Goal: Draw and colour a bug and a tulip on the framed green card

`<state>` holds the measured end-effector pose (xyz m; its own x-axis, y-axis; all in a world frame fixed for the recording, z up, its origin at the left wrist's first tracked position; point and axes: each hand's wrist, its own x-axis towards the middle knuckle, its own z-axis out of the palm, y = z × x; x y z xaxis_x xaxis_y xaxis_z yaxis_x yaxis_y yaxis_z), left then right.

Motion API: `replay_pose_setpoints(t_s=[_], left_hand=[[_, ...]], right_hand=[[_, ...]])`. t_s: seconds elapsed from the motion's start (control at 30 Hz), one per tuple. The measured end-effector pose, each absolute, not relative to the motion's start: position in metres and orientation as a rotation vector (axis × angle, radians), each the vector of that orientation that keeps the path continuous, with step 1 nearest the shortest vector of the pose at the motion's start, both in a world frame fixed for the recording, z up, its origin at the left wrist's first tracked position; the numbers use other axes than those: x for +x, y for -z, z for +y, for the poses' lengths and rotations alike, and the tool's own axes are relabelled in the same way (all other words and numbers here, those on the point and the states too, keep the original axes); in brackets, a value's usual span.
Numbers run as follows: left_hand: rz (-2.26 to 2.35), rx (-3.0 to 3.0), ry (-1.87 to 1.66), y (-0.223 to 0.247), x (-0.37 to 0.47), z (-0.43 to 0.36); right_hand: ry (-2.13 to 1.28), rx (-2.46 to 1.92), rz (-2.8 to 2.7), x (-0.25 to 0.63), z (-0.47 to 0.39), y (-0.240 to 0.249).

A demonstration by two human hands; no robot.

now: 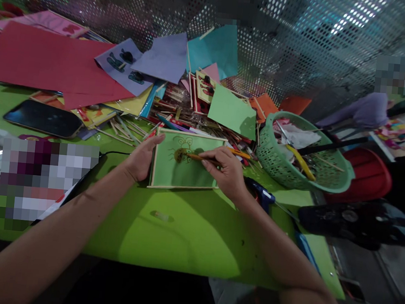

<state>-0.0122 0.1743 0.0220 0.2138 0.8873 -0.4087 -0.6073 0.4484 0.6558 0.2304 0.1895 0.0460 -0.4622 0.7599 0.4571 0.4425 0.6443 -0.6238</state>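
Note:
A green card (pixel 200 176) edged with thin wooden sticks is tilted up above the table. It carries a line drawing of an insect with big round eyes and a yellow-brown body (pixel 180 155). My left hand (pixel 144 158) grips the card's left edge, its thumb on the front and its other fingers mostly hidden behind. In my right hand (pixel 225 169) a slim brown pen or brush (pixel 198 158) is pinched, pointing left with its tip at the drawn body; whether it touches cannot be told. A small pale cylinder (pixel 161 215) lies on the green tabletop (pixel 187 245) below the card.
Coloured paper sheets (pixel 47 62), framed cards and loose sticks are heaped at the back. A phone (pixel 44 118) lies left. On the right stand a green basket (pixel 303 177) of tools, a blue glue gun (pixel 263 195) and a red stool (pixel 370 174). A person's purple sleeve (pixel 362 111) shows beyond.

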Motion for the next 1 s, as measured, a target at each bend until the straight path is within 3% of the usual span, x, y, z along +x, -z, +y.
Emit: replay_pose_setpoints(t_s=[1.0], left_hand=[[0.886, 0.375, -1.064, -0.0242, -0.0108, 0.1742]], right_hand=[[-0.563, -0.922, -2.128, 0.2322, 0.1899, -0.0468]])
